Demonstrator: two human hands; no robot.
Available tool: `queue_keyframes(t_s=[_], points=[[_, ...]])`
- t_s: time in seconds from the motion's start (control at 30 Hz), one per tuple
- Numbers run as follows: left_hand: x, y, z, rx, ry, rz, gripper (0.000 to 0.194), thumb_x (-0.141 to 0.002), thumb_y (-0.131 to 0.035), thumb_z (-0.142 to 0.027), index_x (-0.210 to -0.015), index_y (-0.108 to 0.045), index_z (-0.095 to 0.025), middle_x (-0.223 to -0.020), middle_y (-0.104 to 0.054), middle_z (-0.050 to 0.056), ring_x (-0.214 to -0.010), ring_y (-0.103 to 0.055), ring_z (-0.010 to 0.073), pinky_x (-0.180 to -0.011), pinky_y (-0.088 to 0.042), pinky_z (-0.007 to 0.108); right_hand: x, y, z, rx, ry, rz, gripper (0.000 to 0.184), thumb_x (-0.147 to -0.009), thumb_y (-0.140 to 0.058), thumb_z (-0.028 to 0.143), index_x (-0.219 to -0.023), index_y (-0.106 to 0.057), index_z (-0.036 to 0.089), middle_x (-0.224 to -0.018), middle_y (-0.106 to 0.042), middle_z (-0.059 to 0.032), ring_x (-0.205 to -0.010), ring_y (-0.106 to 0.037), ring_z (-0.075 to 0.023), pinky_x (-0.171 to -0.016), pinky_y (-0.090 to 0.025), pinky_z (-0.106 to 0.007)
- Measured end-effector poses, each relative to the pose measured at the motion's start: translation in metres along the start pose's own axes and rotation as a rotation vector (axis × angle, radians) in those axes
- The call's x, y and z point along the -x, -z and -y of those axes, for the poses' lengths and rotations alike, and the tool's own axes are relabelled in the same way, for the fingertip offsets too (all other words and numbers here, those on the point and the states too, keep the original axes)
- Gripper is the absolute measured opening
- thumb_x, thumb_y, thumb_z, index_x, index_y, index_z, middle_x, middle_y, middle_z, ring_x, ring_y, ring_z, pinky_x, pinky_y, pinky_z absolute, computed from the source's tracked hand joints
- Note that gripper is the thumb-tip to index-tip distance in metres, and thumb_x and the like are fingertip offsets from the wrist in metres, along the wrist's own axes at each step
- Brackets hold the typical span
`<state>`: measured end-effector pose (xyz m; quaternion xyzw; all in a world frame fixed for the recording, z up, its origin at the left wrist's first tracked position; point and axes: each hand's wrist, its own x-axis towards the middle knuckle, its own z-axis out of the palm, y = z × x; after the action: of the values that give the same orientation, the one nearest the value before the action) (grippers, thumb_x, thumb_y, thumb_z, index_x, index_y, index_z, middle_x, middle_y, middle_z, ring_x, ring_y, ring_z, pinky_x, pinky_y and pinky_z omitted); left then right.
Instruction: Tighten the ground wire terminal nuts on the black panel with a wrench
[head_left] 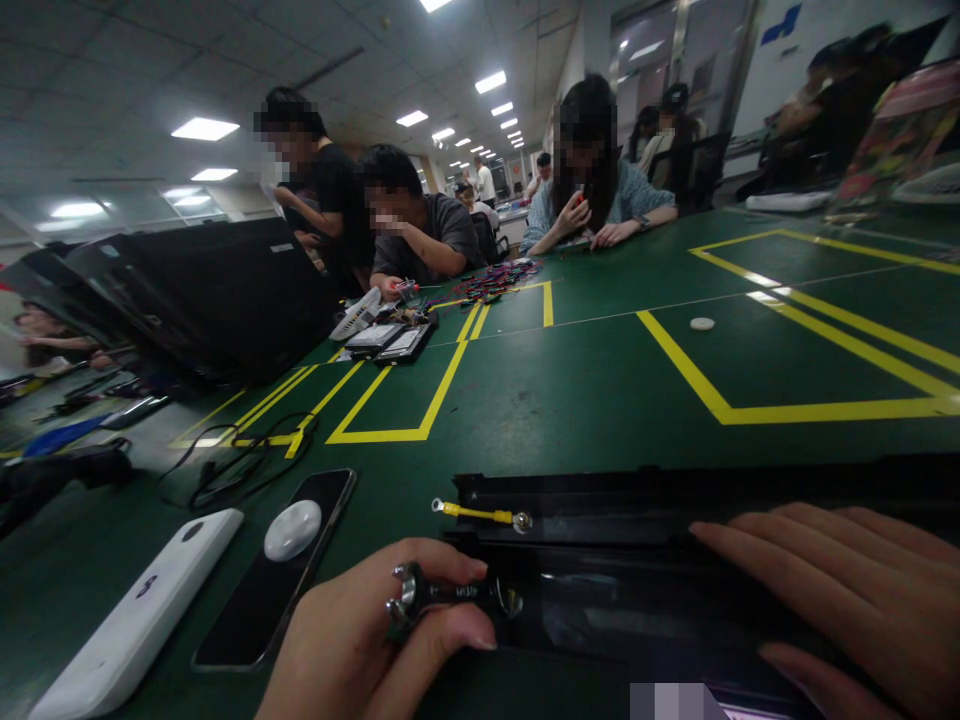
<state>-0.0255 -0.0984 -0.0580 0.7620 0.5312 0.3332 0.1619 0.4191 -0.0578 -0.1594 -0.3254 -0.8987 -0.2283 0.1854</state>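
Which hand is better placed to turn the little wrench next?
Probably the left hand: it has the wrench pinched between finger and thumb. The right hand lies spread over the long black piece, away from the wrench.

The panel point(600, 590) is black, the cable point(469, 512) on it yellow, the tabletop point(562, 390) beyond it green with yellow lines point(382, 436).

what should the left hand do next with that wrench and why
I'd probably check the wrench is seated before turning it: the left hand pinches it with its far end over the black panel, but whether that end grips anything is unclear. The right hand, spread over the panel, could steady it.
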Motion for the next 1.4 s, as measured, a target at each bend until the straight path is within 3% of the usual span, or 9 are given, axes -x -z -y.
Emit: queue_keyframes(t_s=[0.17, 0.4, 0.63, 0.8, 0.93, 1.0, 1.13, 1.2, 1.4], points=[[0.000, 0.000, 0.001, 0.007, -0.015, -0.003, 0.016, -0.109, -0.096, -0.025, -0.111, -0.098, -0.040, -0.107, -0.105, -0.009, -0.092, -0.104, 0.0208, -0.085, -0.079, 0.019, -0.001, -0.001, 0.000, -0.014, -0.008, -0.003, 0.084, -0.113, -0.059, 0.052, -0.195, -0.053, 0.032, -0.139, -0.094, -0.0078, -0.106, -0.093, -0.0379, -0.079, -0.080, -0.056], [-0.002, 0.001, 0.001, 0.004, -0.021, 0.017, 0.017, -0.106, -0.097, -0.022, -0.112, -0.099, -0.038, -0.106, -0.105, -0.007, -0.091, -0.104, 0.0216, -0.088, -0.080, 0.019, -0.002, 0.000, 0.000, -0.041, -0.017, -0.019, 0.074, -0.113, -0.061, 0.054, -0.185, -0.066, 0.039, -0.137, -0.095, -0.0050, -0.103, -0.093, -0.0371, -0.078, -0.080, -0.056], [-0.004, 0.000, -0.001, 0.036, 0.011, 0.013, 0.016, -0.109, -0.090, -0.024, -0.113, -0.099, -0.037, -0.105, -0.105, -0.003, -0.091, -0.104, 0.0254, -0.081, -0.081, 0.023, -0.007, 0.003, -0.001, -0.049, -0.031, -0.007, 0.080, -0.113, -0.060, 0.054, -0.192, -0.058, 0.035, -0.134, -0.096, -0.0059, -0.101, -0.093, -0.0387, -0.075, -0.080, -0.058], [-0.003, 0.003, -0.001, 0.094, 0.045, -0.046, 0.017, -0.108, -0.091, -0.024, -0.109, -0.100, -0.038, -0.103, -0.104, -0.003, -0.088, -0.101, 0.0236, -0.082, -0.080, 0.024, -0.004, 0.003, 0.001, -0.070, -0.040, -0.024, 0.083, -0.113, -0.061, 0.054, -0.193, -0.055, 0.036, -0.138, -0.095, -0.0060, -0.103, -0.093, -0.0397, -0.076, -0.081, -0.060], [-0.005, 0.015, -0.001, 0.226, 0.218, -0.237, 0.010, -0.108, -0.091, -0.027, -0.106, -0.098, -0.035, -0.108, -0.103, -0.001, -0.084, -0.098, 0.0232, -0.082, -0.083, 0.029, -0.003, 0.004, 0.001, 0.010, 0.016, 0.019, 0.075, -0.113, -0.059, 0.054, -0.184, -0.067, 0.034, -0.138, -0.094, -0.0076, -0.104, -0.093, -0.0390, -0.077, -0.082, -0.059], [-0.011, 0.019, -0.005, 0.284, 0.284, -0.267, 0.010, -0.107, -0.090, -0.027, -0.104, -0.096, -0.034, -0.103, -0.102, -0.001, -0.082, -0.097, 0.0231, -0.080, -0.083, 0.029, -0.005, 0.003, 0.000, 0.024, 0.031, 0.014, 0.074, -0.112, -0.058, 0.055, -0.182, -0.069, 0.033, -0.136, -0.095, -0.0081, -0.102, -0.093, -0.0387, -0.075, -0.082, -0.059], [-0.029, 0.018, -0.017, 0.337, 0.235, -0.050, 0.012, -0.098, -0.094, -0.022, -0.098, -0.097, -0.033, -0.090, -0.101, -0.002, -0.082, -0.099, 0.0234, -0.076, -0.080, 0.025, -0.006, 0.001, -0.003, 0.002, 0.044, -0.005, 0.074, -0.112, -0.059, 0.054, -0.182, -0.069, 0.030, -0.136, -0.095, -0.0082, -0.099, -0.093, -0.0370, -0.073, -0.081, -0.056], [-0.037, 0.016, -0.019, 0.328, 0.186, 0.040, 0.017, -0.098, -0.091, -0.016, -0.097, -0.095, -0.033, -0.093, -0.102, -0.001, -0.086, -0.101, 0.0234, -0.078, -0.080, 0.025, -0.006, 0.000, -0.003, -0.071, -0.021, -0.041, 0.072, -0.112, -0.064, 0.055, -0.181, -0.071, 0.036, -0.136, -0.095, -0.0064, -0.101, -0.093, -0.0368, -0.077, -0.080, -0.054], [-0.035, 0.014, -0.013, 0.237, 0.120, 0.037, 0.017, -0.101, -0.092, -0.019, -0.092, -0.095, -0.033, -0.089, -0.101, -0.002, -0.081, -0.098, 0.0229, -0.077, -0.078, 0.026, -0.014, 0.001, 0.004, -0.375, -0.272, -0.186, 0.071, -0.100, -0.084, 0.062, -0.170, -0.080, 0.052, -0.128, -0.096, -0.0025, -0.117, -0.091, -0.0430, -0.088, -0.078, -0.053]])
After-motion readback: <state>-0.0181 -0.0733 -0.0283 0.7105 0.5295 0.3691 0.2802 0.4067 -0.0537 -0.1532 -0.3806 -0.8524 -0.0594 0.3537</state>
